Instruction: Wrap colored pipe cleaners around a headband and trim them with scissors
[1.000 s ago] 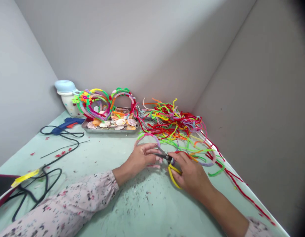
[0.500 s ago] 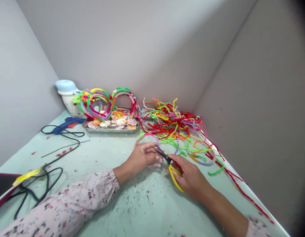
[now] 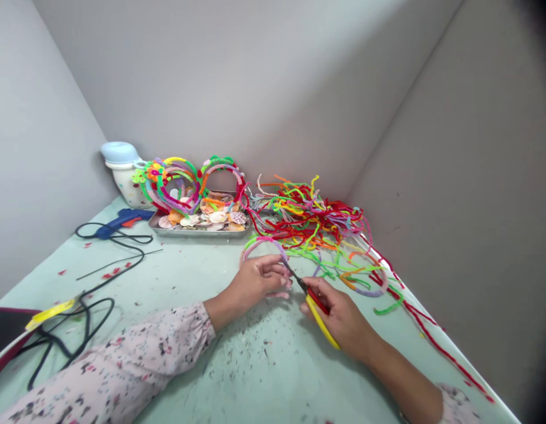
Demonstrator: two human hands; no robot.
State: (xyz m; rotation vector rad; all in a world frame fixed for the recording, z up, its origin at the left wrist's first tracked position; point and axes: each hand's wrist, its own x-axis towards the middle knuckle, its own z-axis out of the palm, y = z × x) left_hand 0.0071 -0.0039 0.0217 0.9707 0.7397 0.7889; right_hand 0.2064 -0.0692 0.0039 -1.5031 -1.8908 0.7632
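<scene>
My left hand (image 3: 264, 278) is closed on a headband (image 3: 267, 239) wrapped in pink, green and purple fuzzy pipe cleaner. Its arch rises behind my fingers, and a pink end shows below them. In my right hand (image 3: 338, 312) are scissors (image 3: 317, 321) with red and yellow handles. Their dark blades point up and left, close together, with the tips at the purple side of the headband beside my left fingertips. Whether the blades touch the fuzzy strand, I cannot tell.
A metal tray (image 3: 202, 234) holds shells, with several decorated headbands (image 3: 175, 185) standing at it. Pipe cleaners (image 3: 308, 212) lie heaped on the right. A blue glue gun (image 3: 122, 221), its black cord (image 3: 91, 288) and a lidded white cup (image 3: 128, 179) are at the left.
The scissors' blades and handles have closed together, and the blades have swung slightly more upright. My left hand keeps the headband in nearly the same place.
</scene>
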